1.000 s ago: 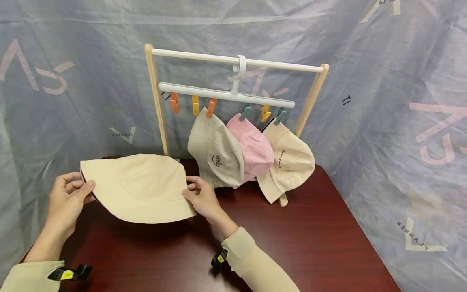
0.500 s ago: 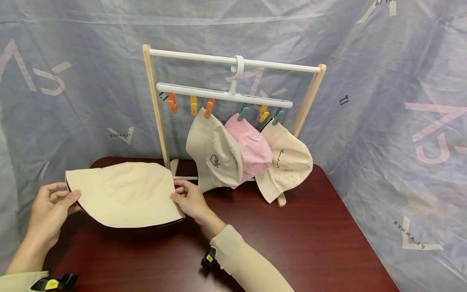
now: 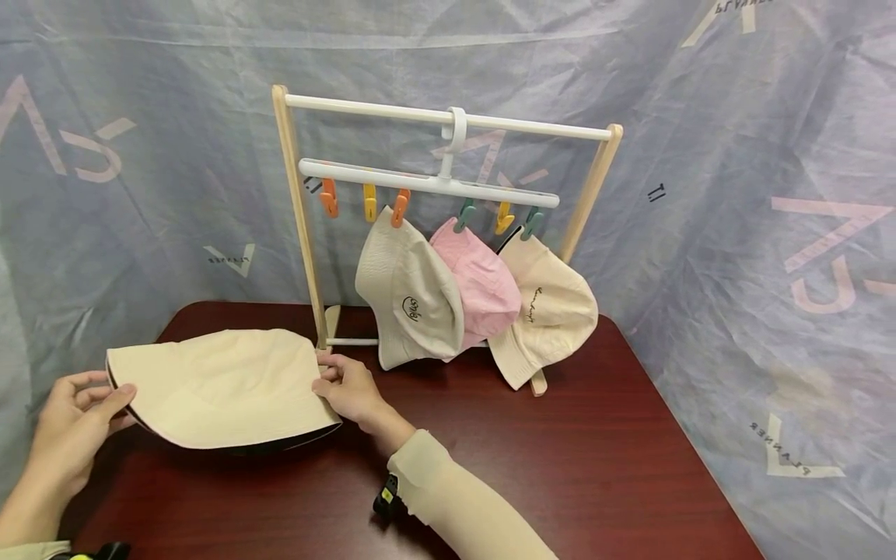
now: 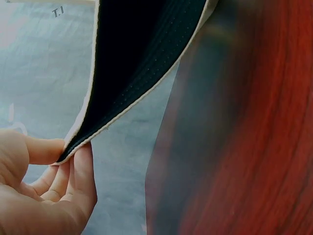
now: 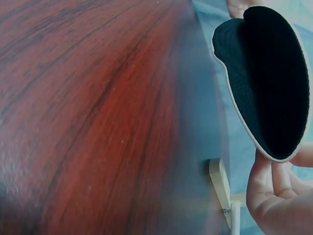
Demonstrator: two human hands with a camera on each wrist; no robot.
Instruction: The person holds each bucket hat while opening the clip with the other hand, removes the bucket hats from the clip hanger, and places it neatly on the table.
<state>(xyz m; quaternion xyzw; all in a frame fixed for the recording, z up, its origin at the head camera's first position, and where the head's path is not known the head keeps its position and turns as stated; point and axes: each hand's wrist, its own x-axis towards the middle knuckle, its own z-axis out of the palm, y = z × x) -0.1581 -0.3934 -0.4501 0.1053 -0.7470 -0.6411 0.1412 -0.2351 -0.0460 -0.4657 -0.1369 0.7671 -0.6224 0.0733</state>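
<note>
Between both hands a cream bucket hat (image 3: pixel 224 389) is stretched sideways over the left part of the table. My left hand (image 3: pixel 73 424) pinches one end of its brim between thumb and fingers. At the opposite end, my right hand (image 3: pixel 353 393) pinches the other edge of the hat. The dark lining (image 4: pixel 132 58) shows inside the opening in the left wrist view. From the right wrist view the hat's black inside (image 5: pixel 269 83) faces the camera, with fingers (image 5: pixel 261 181) at its lower rim.
A wooden rack (image 3: pixel 297 210) bears a white hanger (image 3: pixel 427 183) with several coloured clips. From these hang a grey hat (image 3: pixel 420 303), a pink hat (image 3: pixel 486 284) and a cream hat with lettering (image 3: pixel 553 303). Grey cloth (image 3: pixel 700 233) surrounds the dark red table (image 3: pixel 560 459).
Both hands have moved left and a little down with the cream bucket hat, away from the rack. Its dark underside shows more along the lower edge. The hanging hats stay put.
</note>
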